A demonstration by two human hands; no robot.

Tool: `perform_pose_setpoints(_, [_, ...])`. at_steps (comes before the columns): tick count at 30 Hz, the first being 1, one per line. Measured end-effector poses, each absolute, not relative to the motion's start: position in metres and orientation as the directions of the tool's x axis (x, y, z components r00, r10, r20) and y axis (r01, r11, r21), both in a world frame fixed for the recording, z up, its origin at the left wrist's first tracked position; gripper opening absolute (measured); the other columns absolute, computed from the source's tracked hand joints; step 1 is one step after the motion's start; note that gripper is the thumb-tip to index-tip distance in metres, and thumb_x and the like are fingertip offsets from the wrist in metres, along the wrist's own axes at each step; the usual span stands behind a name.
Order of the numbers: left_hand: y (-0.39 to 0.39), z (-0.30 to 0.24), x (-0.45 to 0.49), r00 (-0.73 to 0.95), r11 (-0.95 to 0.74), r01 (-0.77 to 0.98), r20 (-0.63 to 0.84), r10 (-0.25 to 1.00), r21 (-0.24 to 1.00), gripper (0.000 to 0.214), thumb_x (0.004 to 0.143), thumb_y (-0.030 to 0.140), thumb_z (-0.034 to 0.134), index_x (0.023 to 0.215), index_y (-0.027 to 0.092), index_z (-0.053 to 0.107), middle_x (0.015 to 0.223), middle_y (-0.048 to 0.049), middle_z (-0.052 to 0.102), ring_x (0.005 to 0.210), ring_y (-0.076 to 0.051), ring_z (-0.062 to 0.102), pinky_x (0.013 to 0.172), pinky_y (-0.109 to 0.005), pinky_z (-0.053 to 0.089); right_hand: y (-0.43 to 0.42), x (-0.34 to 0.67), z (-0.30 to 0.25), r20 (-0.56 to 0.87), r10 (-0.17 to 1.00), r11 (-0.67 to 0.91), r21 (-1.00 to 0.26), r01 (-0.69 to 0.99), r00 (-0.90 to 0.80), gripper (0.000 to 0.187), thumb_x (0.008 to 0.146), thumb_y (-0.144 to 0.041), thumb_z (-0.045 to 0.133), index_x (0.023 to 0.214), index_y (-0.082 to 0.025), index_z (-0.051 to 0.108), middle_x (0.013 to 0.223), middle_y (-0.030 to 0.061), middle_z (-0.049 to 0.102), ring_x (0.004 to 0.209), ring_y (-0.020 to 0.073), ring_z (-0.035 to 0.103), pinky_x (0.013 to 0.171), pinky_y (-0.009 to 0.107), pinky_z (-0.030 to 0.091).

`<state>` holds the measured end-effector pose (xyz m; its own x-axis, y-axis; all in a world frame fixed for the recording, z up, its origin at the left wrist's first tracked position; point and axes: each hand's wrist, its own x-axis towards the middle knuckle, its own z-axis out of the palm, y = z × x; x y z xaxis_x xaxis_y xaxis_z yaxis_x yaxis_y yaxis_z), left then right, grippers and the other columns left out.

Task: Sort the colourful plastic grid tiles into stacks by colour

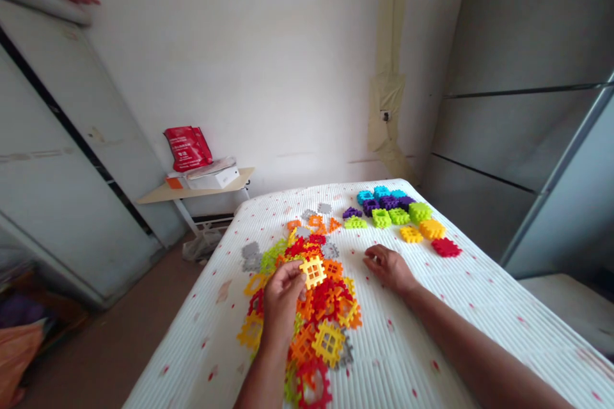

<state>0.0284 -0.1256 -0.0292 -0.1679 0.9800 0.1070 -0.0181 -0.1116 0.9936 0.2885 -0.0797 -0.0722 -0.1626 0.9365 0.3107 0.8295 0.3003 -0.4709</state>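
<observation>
A yellow square building tile (313, 272) with a window grid and notched edges is pinched between the thumb and fingers of my left hand (282, 291). The tile is held up over a loose pile of interlocking tiles (330, 300) in red, orange, yellow, green and grey. To the right of the pile, my right hand (389, 267) rests on the white ribbed cover (384, 345), fingers loosely bent and apart, with nothing in them. Farther right stand stacked tiles grouped by colour: blue (381, 192), purple (387, 205), green (398, 216), yellow (432, 229) and red (446, 247).
Grey tiles (250, 255) lie at the pile's left edge, and orange ones (315, 220) at its far end. A small side table (244, 177) holds a red bag (188, 148) and a white box (215, 177). A grey cabinet (518, 134) stands on the right.
</observation>
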Motion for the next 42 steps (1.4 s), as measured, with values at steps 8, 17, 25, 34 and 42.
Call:
perform_pose_setpoints(8, [-0.129,-0.043,0.036,-0.161,-0.099,0.01,0.1,0.982,0.995,0.032,0.068,0.037,0.062,0.094,0.019,0.058,0.071,-0.0007,0.059,0.053,-0.01,0.051,0.048,-0.022,0.04,-0.118,0.231,-0.039,0.568,0.719,0.679,-0.448,0.582,-0.401,0.05,0.083,-0.05,0.05,0.123,-0.019,0.051,0.128,0.0122,0.05,0.114,0.0233,0.048,0.093,0.036,0.042])
perform_pose_setpoints(17, [-0.135,-0.046,0.042,-0.111,-0.102,-0.067,0.095,0.989,0.992,0.05,0.068,0.038,0.067,0.111,0.019,0.05,0.07,0.0027,0.059,0.052,-0.009,0.049,0.049,-0.02,0.041,-0.125,0.211,-0.043,0.586,0.585,0.772,-0.19,0.607,-0.561,0.052,0.083,-0.044,0.056,0.127,-0.019,0.045,0.123,0.0122,0.055,0.102,0.0227,0.052,0.085,0.036,0.046])
perform_pose_setpoints(25, [-0.133,-0.054,0.048,-0.064,-0.108,-0.054,0.105,0.992,0.993,0.053,0.066,0.039,0.068,0.111,0.018,0.051,0.068,0.0025,0.06,0.051,-0.01,0.051,0.049,-0.021,0.043,-0.127,0.216,-0.044,0.512,0.676,0.725,-0.334,0.602,-0.53,0.055,0.078,-0.039,0.062,0.128,-0.023,0.045,0.128,0.0089,0.051,0.113,0.0211,0.049,0.092,0.032,0.043])
perform_pose_setpoints(34, [-0.136,-0.051,0.05,-0.113,-0.143,-0.003,0.142,0.983,0.99,0.06,0.063,0.042,0.069,0.114,0.017,0.05,0.079,-0.0026,0.064,0.058,-0.013,0.058,0.053,-0.025,0.049,-0.109,0.248,-0.033,0.488,0.773,0.602,-0.363,0.711,-0.406,0.052,0.076,-0.017,0.057,0.127,-0.024,0.047,0.131,0.0057,0.051,0.116,0.0176,0.05,0.095,0.029,0.041])
perform_pose_setpoints(42, [-0.135,-0.047,0.047,-0.143,-0.145,0.026,0.147,0.979,0.989,0.056,0.059,0.047,0.07,0.103,0.015,0.056,0.078,-0.0043,0.065,0.06,-0.016,0.061,0.054,-0.027,0.051,-0.063,0.367,-0.034,0.326,0.91,-0.14,-0.34,0.93,0.256,0.049,0.075,-0.013,0.055,0.123,-0.022,0.053,0.126,0.0062,0.057,0.104,0.0224,0.059,0.084,0.031,0.047])
